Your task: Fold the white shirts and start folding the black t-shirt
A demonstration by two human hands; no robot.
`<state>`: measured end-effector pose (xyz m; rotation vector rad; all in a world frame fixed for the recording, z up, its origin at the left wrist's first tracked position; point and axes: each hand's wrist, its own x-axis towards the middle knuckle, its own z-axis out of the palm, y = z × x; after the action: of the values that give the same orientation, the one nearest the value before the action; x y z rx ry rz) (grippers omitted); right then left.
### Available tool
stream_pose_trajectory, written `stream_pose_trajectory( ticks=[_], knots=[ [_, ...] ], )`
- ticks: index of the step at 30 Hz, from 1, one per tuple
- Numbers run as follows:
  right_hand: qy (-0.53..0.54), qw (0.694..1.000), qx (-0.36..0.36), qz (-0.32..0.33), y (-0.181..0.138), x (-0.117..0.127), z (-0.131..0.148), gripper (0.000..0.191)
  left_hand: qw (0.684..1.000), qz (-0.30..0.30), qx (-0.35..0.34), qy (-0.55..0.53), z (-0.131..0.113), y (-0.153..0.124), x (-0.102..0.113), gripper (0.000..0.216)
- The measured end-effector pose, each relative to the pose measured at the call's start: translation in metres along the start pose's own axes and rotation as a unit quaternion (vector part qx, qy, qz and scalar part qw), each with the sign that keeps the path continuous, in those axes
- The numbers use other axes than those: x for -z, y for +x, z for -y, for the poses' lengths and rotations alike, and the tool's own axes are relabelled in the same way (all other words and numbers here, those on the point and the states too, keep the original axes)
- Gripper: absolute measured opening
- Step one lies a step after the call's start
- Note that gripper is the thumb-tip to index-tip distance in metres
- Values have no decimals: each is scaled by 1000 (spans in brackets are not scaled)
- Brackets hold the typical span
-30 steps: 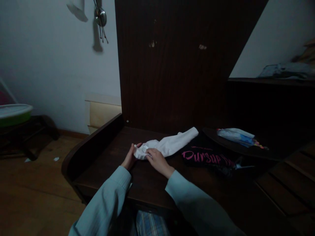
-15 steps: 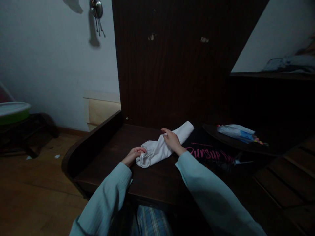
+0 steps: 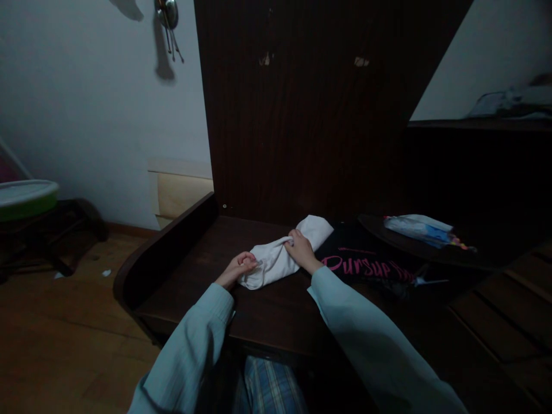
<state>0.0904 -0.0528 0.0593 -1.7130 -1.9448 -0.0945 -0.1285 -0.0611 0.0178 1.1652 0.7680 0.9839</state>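
A white cloth (image 3: 276, 267), folded into a long, wrinkled strip, lies slantwise on the dark wooden desk top (image 3: 267, 322). I cannot tell what kind of item it is. My left hand (image 3: 239, 267) pinches its near left end, fingers closed on a fold. Farther along the strip, my right hand (image 3: 301, 248) grips a raised ridge of the same cloth between thumb and fingers. The cloth's far end spreads flat beyond my right hand, close to a black fabric item (image 3: 366, 264) with pink lettering.
A clear and blue plastic packet (image 3: 420, 230) rests on a dark flat surface at the right. A raised wooden edge (image 3: 168, 247) bounds the desk on the left, and a tall dark panel (image 3: 310, 115) rises behind. A green basin (image 3: 28, 201) stands on a low stool at far left.
My right hand has closed on the cloth and pulled up a ridge; its fingers were looser before. The cloth's far end now lies wider and flatter. My left hand stays at the near end.
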Motion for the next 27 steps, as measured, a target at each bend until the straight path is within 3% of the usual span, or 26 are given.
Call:
stream_pose_trajectory(
  ticks=[5, 8, 10, 12, 14, 16, 18, 22, 25, 27],
  knots=[
    [156, 959, 31, -236, -18, 23, 7, 7, 990, -117, -52, 55, 4, 7, 5, 56],
    [213, 937, 69, -268, -40, 37, 6, 11, 979, -149, -48, 129, 8, 9, 9, 50],
    [209, 954, 100, -190, -59, 42, 4, 9, 973, -140, -48, 177, 11, 11, 11, 36],
    [162, 979, 114, -41, -75, 45, 2, 5, 966, -142, -64, 205, 13, 13, 12, 26],
    [79, 985, 82, 127, -86, 48, 3, 20, 959, -164, -86, 213, 14, 14, 13, 25],
    [-3, 973, 30, 231, -88, 53, 6, 36, 958, -174, -97, 205, 13, 13, 12, 28],
    [-45, 968, -1, 246, -81, 56, 10, 41, 968, -149, -90, 179, 10, 10, 10, 33],
    [-5, 985, -10, 170, -52, 51, 22, 26, 991, -39, -34, 124, 4, 2, 5, 42],
    [32, 985, 1, 172, -30, 34, 28, 66, 991, 57, 6, 124, 1, -3, 2, 40],
    [48, 971, 19, 235, -18, 20, 30, 86, 986, 103, 19, 130, -1, -5, 2, 37]
  ],
)
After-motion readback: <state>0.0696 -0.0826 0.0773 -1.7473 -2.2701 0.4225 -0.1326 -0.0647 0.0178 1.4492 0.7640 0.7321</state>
